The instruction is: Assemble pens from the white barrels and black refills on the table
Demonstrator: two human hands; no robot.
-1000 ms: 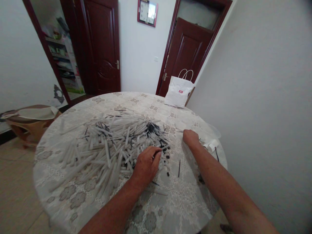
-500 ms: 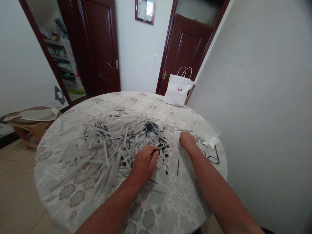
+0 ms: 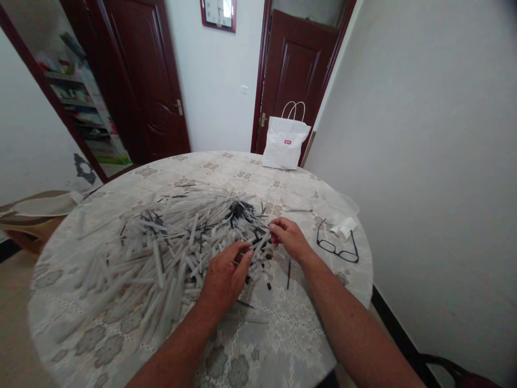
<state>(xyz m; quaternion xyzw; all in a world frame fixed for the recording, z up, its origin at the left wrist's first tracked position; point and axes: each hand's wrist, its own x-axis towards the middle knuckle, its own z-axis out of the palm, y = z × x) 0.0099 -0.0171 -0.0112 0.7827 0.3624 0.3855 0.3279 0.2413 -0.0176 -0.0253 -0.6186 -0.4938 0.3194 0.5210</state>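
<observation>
Left grip: the left hand (image 3: 224,277) lies palm down at the near right edge of the pile, its fingers narrowed on one white tube (image 3: 258,243); it seems to hold the near end so the tube stays steady.
Right grip: the right hand (image 3: 288,237) pinches with thumb and forefinger at the far end of the same tube; whether a small black part is between the fingertips I cannot tell.
Held tube: it is lifted a little above the pile, tilted, between the two hands, probably so both ends can be reached.
Pile: many white tubes (image 3: 161,253) are spread over the middle and left of the worktop (image 3: 283,345), close to both hands for easy picking.
Black parts: a cluster of thin black sticks (image 3: 242,211) lies at the far right side of the pile, and one black stick (image 3: 288,274) lies alone, near the right wrist.
Glasses: black glasses (image 3: 338,249) lie to the right of the right hand, apart from the pile, touching a small white roll (image 3: 343,228).
Far edge: a white paper bag (image 3: 285,141) stands at the far side of the worktop, before a dark door.
</observation>
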